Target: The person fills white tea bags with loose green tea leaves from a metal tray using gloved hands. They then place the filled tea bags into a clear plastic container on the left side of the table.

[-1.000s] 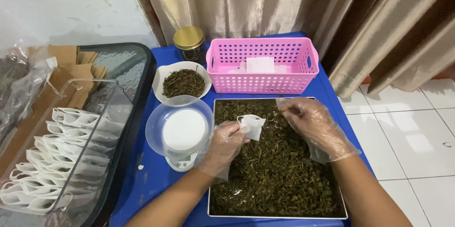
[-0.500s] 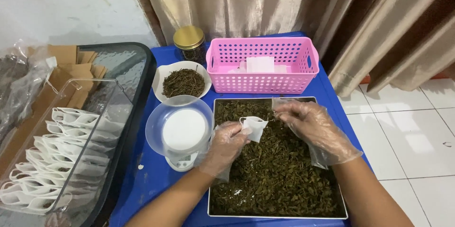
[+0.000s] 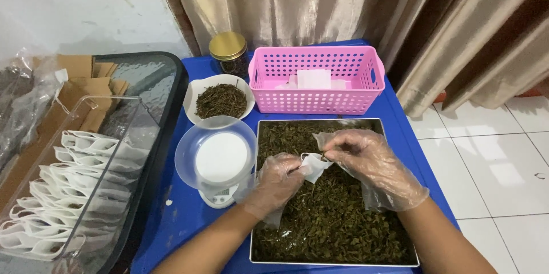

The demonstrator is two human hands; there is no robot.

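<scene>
Gloved fingers (image 3: 329, 151) fill a sachet (image 3: 314, 166) over the leaf-filled tray (image 3: 394, 262).

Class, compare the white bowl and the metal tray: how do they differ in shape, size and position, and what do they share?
The white bowl is round and small; the metal tray is rectangular and far larger. The bowl stands untouched beside the pink basket; the tray lies under both gloved hands. Both hold dark dried leaves.
</scene>
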